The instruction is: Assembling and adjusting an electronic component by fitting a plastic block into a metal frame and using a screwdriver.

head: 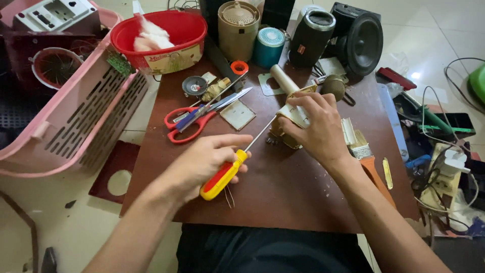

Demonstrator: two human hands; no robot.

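Note:
My left hand (202,162) grips a screwdriver (225,174) with a yellow and red handle; its thin metal shaft runs up and right into a small electric motor assembly (289,114) on the brown table (283,197). My right hand (316,124) covers and holds that assembly, a pale metal block with a grey cylindrical shaft (283,79) sticking out toward the back. The screwdriver tip is hidden at the block's left side.
Red-handled scissors (189,121), a small square plate (237,115) and small parts lie at centre-left. A red bowl (159,38), beige jar (238,28), teal speaker (269,45) and black speakers (361,40) line the back. A pink basket (86,111) stands left; a paintbrush (366,154) and cables lie right.

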